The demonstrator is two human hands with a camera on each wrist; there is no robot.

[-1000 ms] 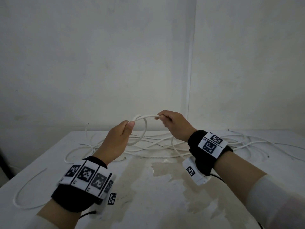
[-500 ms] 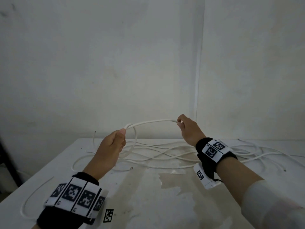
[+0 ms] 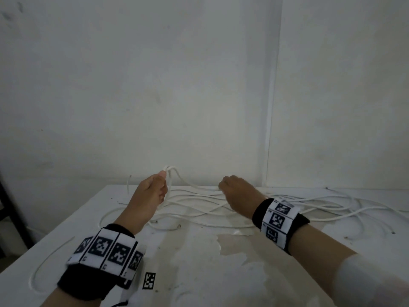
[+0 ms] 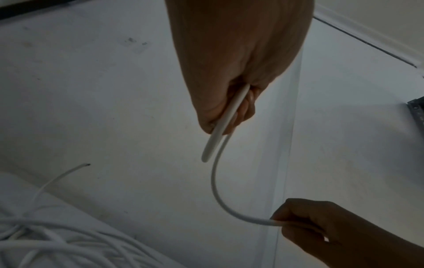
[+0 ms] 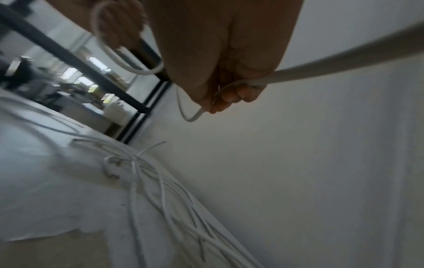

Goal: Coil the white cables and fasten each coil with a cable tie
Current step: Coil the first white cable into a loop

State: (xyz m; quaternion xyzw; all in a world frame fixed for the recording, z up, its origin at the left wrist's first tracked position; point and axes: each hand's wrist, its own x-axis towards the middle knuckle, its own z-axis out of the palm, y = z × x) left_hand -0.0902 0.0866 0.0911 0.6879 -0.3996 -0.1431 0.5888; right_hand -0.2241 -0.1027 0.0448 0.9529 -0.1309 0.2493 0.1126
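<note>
Left of centre in the head view, the left hand [image 3: 152,191] is pinching a small loop of white cable [image 3: 171,173] up off the table [image 3: 199,273]. The cable sags across the middle to the right hand [image 3: 236,191], fingers curled round it. Loose cables [image 3: 321,209] sprawl along the table's back edge, centre to right.

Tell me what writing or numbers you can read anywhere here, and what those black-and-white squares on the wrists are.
No readable words, brands or numbers in any view.
Left wristband: black-and-white square code patterns, not text; tiny marks beneath them are too small to read.
Right wristband: the same kind of patterns, no letters legible.
Small tag by the left wrist: one code pattern, no text.
White cables, table, wall: unmarked.
</note>
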